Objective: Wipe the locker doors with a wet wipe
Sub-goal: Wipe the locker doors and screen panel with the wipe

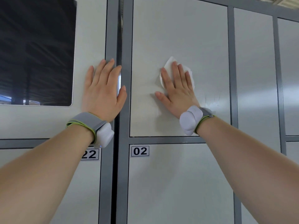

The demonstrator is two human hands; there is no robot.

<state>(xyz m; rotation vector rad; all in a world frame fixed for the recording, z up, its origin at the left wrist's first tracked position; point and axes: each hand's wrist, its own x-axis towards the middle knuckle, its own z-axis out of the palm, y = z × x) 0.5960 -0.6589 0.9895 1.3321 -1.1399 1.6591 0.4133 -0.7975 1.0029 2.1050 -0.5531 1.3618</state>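
My right hand [175, 88] lies flat, fingers spread, on the upper locker door [186, 33] and presses a white wet wipe [168, 64] against it; the wipe sticks out above and right of my fingers. A faint wet smear [212, 101] shines on the door right of my wrist. My left hand [103, 89] rests flat and empty on the panel to the left, its fingers over the grey frame strip [111, 29]. Below is the door labelled 02 [140, 151].
A dark screen [37, 50] fills the left panel. Under it is a door labelled 22 [90, 154]. More pale doors [254, 62] in grey frames run to the right. Both wrists wear grey bands with white devices.
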